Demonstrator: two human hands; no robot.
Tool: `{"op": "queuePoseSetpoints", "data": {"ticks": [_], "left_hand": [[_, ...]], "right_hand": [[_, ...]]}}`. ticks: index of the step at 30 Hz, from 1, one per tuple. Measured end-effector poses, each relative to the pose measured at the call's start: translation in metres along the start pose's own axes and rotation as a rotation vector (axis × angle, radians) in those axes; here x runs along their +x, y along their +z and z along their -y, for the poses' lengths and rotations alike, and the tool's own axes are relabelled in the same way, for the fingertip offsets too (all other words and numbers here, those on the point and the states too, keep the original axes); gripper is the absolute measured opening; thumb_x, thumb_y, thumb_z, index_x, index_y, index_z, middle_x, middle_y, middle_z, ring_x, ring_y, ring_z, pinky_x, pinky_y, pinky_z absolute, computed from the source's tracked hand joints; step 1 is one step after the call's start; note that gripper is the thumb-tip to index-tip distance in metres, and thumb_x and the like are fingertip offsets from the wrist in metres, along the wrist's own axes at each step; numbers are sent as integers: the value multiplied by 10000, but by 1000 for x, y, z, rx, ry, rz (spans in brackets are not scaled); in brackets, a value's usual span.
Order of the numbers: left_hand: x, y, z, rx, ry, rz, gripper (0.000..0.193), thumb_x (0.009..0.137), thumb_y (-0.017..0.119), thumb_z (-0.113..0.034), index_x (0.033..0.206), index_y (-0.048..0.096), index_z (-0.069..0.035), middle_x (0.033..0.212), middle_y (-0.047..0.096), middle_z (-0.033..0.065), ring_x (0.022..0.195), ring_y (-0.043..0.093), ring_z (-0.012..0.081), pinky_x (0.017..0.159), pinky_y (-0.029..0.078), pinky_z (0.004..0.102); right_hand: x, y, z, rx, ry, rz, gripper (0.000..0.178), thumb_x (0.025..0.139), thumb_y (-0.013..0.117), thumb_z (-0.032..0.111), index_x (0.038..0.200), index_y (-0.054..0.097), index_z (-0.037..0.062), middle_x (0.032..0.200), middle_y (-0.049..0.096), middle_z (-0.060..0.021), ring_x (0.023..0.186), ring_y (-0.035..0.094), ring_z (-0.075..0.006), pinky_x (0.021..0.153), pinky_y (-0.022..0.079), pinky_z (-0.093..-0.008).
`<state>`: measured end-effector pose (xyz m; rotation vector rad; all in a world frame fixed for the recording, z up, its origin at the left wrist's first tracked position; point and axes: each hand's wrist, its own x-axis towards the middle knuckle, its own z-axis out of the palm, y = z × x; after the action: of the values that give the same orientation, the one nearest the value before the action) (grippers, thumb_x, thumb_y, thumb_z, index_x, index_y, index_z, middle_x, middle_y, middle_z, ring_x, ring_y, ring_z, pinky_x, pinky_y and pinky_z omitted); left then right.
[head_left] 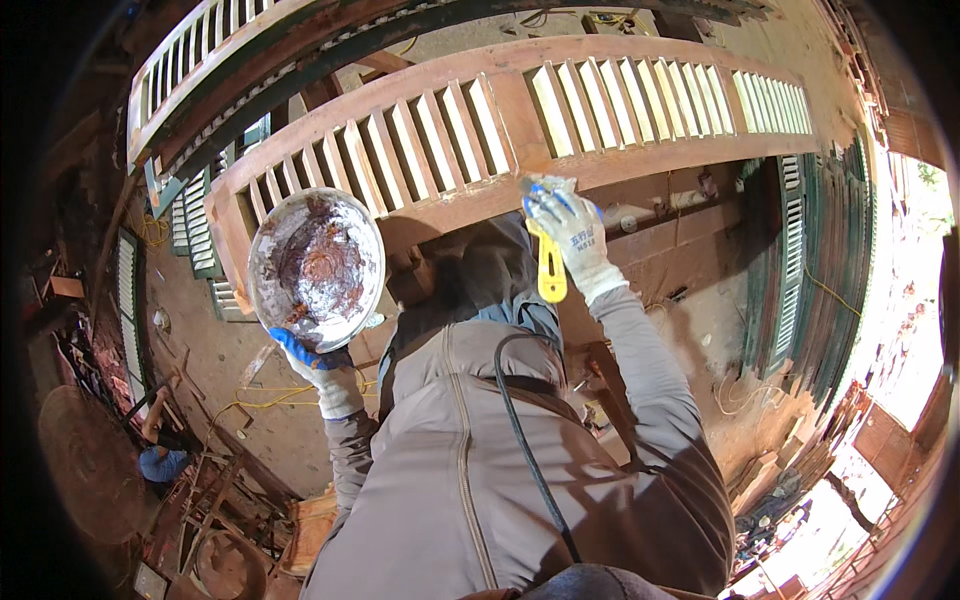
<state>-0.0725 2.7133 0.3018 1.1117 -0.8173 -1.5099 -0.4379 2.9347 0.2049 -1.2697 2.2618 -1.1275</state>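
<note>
A pale wooden louvred shutter [440,213] lies across in front of me, its slats in a long row. My left hand [318,370], in a white glove with blue on the palm and fingers, grips the lower rim of a round whitish basin [266,262]. Reddish-brown putty [330,262] is smeared over the basin's inside. With my right hand [572,232], gloved alike, I hold a putty knife by its yellow handle [551,270]. Its blade end touches or nearly touches the shutter's near rail; the fingers partly hide it.
Beyond the shutter lies another louvred panel [190,62]. Dark green shutters [822,265] stand stacked at the right. A yellow cord [285,399] trails over the floor at left. A person in blue [163,463] is at the lower left, near wood pieces.
</note>
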Motion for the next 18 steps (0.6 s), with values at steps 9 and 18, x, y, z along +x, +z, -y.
{"op": "queuePoseSetpoints", "data": {"ticks": [9,18], "left_hand": [[-4,-27,-17,64,91,-13,675,1027,427,-495,1507,334,-29,1492,405,179,1320,479,341,1053,472,533],[0,-52,-37,89,68,-29,618,1062,362,-459,1497,337,-20,1457,433,194,1301,489,329,1054,475,508]], "right_hand": [[3,-40,59,-960,-107,-22,451,896,546,242,1346,561,270,1375,548,75,1267,491,-132,969,468,-367],[30,-33,44,-2792,-663,-20,513,990,383,315,1389,416,-4,1472,406,-222,1395,352,-371,1184,258,-507]]}}
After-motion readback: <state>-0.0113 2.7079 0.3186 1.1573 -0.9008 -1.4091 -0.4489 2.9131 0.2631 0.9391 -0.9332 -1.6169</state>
